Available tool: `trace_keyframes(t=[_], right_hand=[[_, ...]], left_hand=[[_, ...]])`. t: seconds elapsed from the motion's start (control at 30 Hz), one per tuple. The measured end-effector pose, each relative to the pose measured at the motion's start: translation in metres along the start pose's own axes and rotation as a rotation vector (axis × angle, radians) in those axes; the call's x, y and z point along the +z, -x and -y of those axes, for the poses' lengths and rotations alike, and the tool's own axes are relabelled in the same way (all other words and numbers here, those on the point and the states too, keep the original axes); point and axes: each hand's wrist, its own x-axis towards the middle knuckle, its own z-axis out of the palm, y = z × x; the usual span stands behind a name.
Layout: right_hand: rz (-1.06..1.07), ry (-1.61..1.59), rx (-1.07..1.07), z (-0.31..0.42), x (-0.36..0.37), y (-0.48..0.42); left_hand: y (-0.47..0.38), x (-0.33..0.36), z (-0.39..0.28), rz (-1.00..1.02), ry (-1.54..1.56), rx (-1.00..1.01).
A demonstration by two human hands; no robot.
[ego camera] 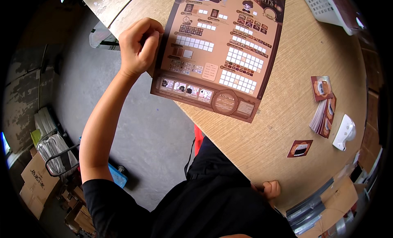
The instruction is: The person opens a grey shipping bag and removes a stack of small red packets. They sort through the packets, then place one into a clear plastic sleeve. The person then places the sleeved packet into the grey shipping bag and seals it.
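Note:
A large brown printed sheet (pixel 215 57) with small pictures and white squares hangs over the corner and front edge of the wooden table. My left hand (pixel 139 46) pinches its left edge between thumb and curled fingers. Lower right, my right hand (pixel 271 189) lies at the table edge with fingers curled; its palm is hidden, so whether it holds anything cannot be seen. A single dark red card (pixel 300 148) with a small dark item on it lies on the table. Farther right is a fanned stack of similar cards (pixel 322 115), beside a white plastic tape dispenser or similar piece (pixel 344 133).
A white perforated plastic basket (pixel 328 11) stands on the table (pixel 245 140) at upper right. Clear plastic packs and cardboard (pixel 339 195) are near its lower right edge. On the left, a cart (pixel 61 164) with wrapped bundles and cardboard boxes (pixel 81 219) stand on the grey floor.

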Motion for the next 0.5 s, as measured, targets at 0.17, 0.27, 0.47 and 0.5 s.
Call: trace_keyframes(t=[0.17, 0.27, 0.47, 0.5], right_hand=[[-0.033, 0.024, 0.005, 0.003, 0.001, 0.003], [-0.079, 0.029, -0.003, 0.009, -0.001, -0.012], [-0.17, 0.034, 0.019, 0.008, -0.001, -0.016], [-0.181, 0.018, 0.034, 0.009, -0.001, -0.017]], left_hand=[[-0.002, 0.001, 0.0, 0.005, -0.002, 0.013], [-0.006, 0.007, 0.002, -0.049, 0.06, 0.086], [-0.001, 0.003, 0.007, -0.033, 0.075, 0.054], [-0.002, 0.003, 0.007, -0.03, 0.068, 0.059]])
